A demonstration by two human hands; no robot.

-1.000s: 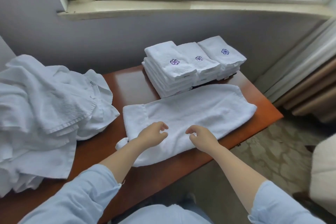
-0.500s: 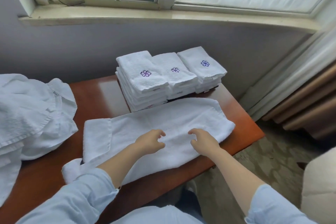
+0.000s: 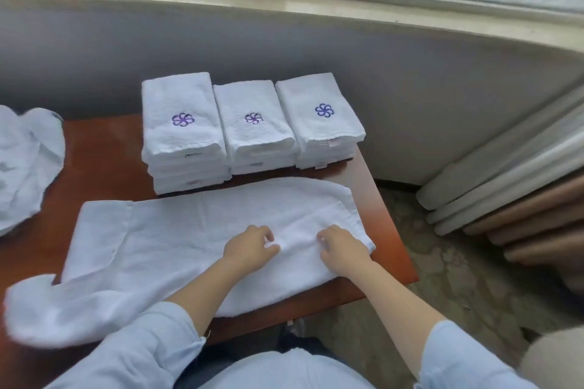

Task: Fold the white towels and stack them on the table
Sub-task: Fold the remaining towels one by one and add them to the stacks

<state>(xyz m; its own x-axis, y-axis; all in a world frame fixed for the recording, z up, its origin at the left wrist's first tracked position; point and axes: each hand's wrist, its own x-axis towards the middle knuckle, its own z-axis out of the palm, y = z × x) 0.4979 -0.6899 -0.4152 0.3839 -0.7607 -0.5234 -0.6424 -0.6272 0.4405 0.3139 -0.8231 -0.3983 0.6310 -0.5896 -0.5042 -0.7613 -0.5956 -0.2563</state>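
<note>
A long white towel lies flat across the front of the brown table; its left end hangs crumpled over the front edge. My left hand pinches a small ridge of the cloth near the towel's right part. My right hand sits close beside it with curled fingers gripping the cloth near the right end. The towel is bunched between the two hands. Behind it stand three stacks of folded white towels with purple flower logos: left stack, middle stack, right stack.
A heap of unfolded white towels lies at the table's left end. A grey wall and window sill run behind the table. Curtain folds hang at the right above a patterned floor.
Both hands have slid to the right along the towel and closed on the cloth, raising a small ridge between them. My view has turned right, so the heap sits further left.
</note>
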